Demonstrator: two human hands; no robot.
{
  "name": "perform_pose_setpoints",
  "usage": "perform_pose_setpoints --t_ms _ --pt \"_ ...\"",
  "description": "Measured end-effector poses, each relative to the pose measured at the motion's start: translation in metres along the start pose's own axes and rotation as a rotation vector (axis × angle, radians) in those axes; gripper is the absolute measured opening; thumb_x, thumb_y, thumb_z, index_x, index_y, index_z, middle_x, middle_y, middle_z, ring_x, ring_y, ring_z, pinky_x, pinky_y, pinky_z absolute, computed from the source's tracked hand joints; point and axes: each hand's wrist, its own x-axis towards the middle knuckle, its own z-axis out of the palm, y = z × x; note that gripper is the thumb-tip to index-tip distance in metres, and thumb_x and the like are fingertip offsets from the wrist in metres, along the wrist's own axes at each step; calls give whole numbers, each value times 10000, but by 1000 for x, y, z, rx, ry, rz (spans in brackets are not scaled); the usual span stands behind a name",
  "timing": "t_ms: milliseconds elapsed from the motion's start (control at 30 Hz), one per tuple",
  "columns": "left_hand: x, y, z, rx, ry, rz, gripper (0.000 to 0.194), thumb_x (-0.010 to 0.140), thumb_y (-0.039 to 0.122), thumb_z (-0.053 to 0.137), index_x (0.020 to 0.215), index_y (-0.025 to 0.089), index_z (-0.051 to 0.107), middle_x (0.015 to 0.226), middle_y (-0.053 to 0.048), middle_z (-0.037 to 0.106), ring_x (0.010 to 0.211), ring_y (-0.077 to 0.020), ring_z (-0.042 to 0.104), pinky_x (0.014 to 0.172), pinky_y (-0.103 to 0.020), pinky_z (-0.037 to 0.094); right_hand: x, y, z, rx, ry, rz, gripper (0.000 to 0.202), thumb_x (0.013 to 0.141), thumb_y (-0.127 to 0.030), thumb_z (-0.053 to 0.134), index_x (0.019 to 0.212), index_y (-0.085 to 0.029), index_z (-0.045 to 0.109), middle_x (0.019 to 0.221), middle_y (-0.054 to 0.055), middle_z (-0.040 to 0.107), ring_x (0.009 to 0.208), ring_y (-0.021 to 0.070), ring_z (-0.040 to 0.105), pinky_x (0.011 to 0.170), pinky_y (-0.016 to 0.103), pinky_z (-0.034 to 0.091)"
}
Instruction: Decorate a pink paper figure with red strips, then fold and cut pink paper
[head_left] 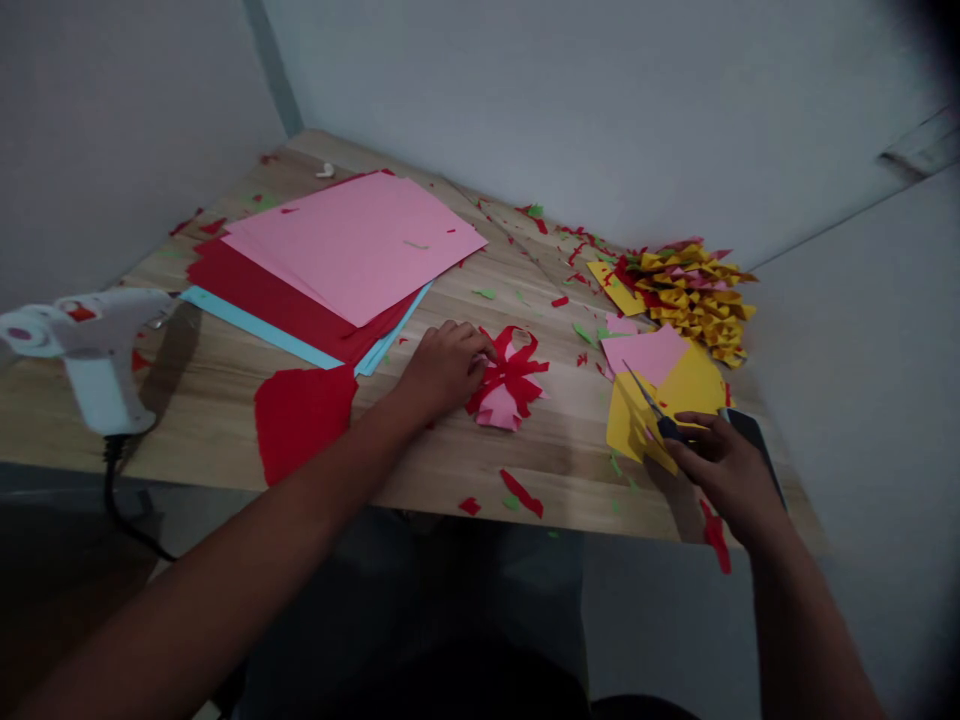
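Note:
My left hand (445, 367) is at the left edge of a red and pink paper flower (513, 377), its fingers curled onto the petals. The flower lies on the wooden table, with cut red strips spread over a pink layer. In my right hand (729, 474) is a pair of scissors (646, 393) with a dark handle. Their slim blades point up and left, above yellow paper (634, 425) and pink paper pieces (651, 350). A dark phone-like object (752, 447) lies partly behind that hand.
A white glue gun (105, 350) stands at the left with its cord hanging over the edge. Pink sheets (360, 240) top red and blue ones. A red paper piece (306, 420) lies near my left forearm. Yellow folded-paper work (694, 295) sits at the back right. Scraps litter the table.

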Motion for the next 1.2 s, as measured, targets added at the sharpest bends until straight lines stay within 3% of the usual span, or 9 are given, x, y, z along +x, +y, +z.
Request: perform_pose_setpoints --t_ms 133,233,300,467,633,900,1200 --pt "0 0 2 -4 13 -13 199 853 144 561 942 223 721 988 -60 709 981 -272 587 847 -410 421 -15 -18 13 176 -71 -129 512 904 -551 536 1300 -239 627 1204 109 749 1225 294 643 1088 493 453" --pt "0 1 1 -8 32 -27 236 885 119 507 960 222 706 1008 -60 712 995 -262 587 865 -406 419 -19 -38 38 156 -184 -353 496 918 -481 536 1348 -244 602 1425 94 632 1354 277 549 1173 492 369" --pt "1 1 -2 -8 52 -42 266 911 104 457 988 214 687 1037 -62 718 1001 -253 590 876 -401 418 -16 -49 56 115 -199 -435 525 888 -448 580 1366 -231 582 1434 114 618 1324 283 573 1134 487 419" --pt "-1 4 -4 36 68 -81 249 894 104 461 1011 192 662 1031 -79 722 998 -271 590 865 -415 410 -7 -65 81 -73 71 -453 564 783 -482 702 1246 -168 630 1086 137 723 966 293 682 910 475 543" --pt "-2 5 -2 76 2 -68 224 760 143 603 964 204 672 1003 -81 711 1006 -303 583 852 -434 419 -10 -70 84 -150 -84 -482 463 794 -389 684 1220 -209 662 1115 102 729 979 270 685 886 421 540" --pt "-2 7 -3 102 -34 -81 226 774 173 603 990 212 660 1037 -74 705 1037 -301 575 884 -443 420 -12 -76 88 -263 -115 -550 479 786 -241 646 1262 -235 697 1045 76 730 924 248 671 812 372 529" --pt "-3 6 -2 112 -26 -72 228 788 180 595 1001 209 671 1028 -80 707 1052 -304 576 889 -448 413 -6 -80 87 -312 -160 -555 477 823 -253 649 1297 -234 704 962 48 715 868 218 679 745 319 510"
